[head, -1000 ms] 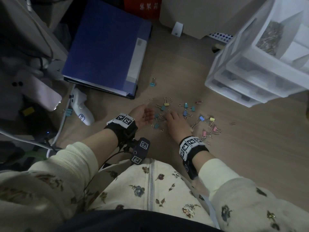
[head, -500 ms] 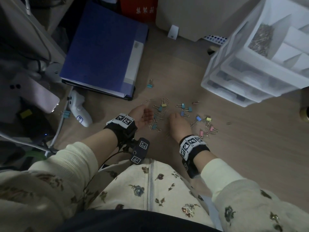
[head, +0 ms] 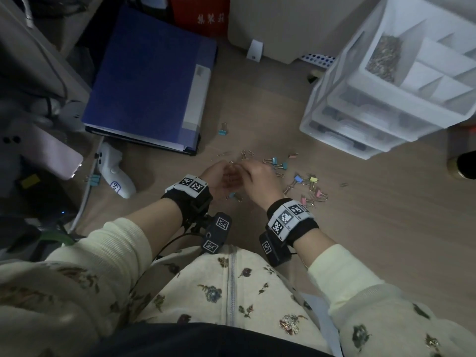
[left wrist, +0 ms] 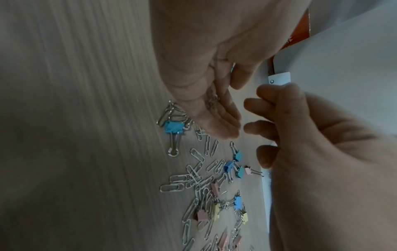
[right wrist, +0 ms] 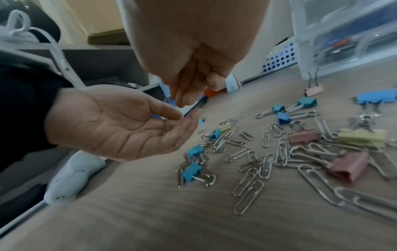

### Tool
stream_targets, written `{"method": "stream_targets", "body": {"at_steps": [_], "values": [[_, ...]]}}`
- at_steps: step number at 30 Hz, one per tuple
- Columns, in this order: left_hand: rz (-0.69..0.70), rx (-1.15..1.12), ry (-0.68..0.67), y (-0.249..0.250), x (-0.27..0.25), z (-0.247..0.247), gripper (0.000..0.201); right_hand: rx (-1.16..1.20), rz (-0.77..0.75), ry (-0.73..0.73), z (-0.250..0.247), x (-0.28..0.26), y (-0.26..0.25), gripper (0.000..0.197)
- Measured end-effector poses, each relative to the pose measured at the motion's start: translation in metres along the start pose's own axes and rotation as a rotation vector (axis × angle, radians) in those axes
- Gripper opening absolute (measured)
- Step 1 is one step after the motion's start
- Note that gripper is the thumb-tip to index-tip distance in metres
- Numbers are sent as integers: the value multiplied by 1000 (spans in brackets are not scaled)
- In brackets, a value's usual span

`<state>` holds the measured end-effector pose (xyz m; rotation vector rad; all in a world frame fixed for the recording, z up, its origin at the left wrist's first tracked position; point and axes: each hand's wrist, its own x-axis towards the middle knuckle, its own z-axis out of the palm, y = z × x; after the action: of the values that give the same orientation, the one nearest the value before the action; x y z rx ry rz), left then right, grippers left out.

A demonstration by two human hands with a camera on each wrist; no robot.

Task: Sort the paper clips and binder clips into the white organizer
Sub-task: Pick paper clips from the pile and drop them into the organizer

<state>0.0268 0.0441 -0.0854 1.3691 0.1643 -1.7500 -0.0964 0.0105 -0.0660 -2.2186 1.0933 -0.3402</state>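
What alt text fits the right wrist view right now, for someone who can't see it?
The left hand lies cupped palm-up with a few paper clips in it, the right hand hanging fingers-down just above it. To the right, silver paper clips and blue, pink and yellow binder clips lie scattered on the wooden floor, near the white organizer.
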Motion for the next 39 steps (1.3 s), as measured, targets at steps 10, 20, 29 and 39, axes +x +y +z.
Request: {"method": "stream_targets", "body": {"at_steps": [10,20,29,39], "values": [[-47,56,112,4,-3,-14,33,-206,126,-259,14,-4,42,33],[-24,54,108,9,-3,-25,34,-393,152,-317,32,-2,34,32],[-33,60,107,11,0,-20,34,-440,276,-348,26,-3,40,31],[-17,-3,105,9,5,-10,29,-90,165,-14,1,2,17,19]]}}
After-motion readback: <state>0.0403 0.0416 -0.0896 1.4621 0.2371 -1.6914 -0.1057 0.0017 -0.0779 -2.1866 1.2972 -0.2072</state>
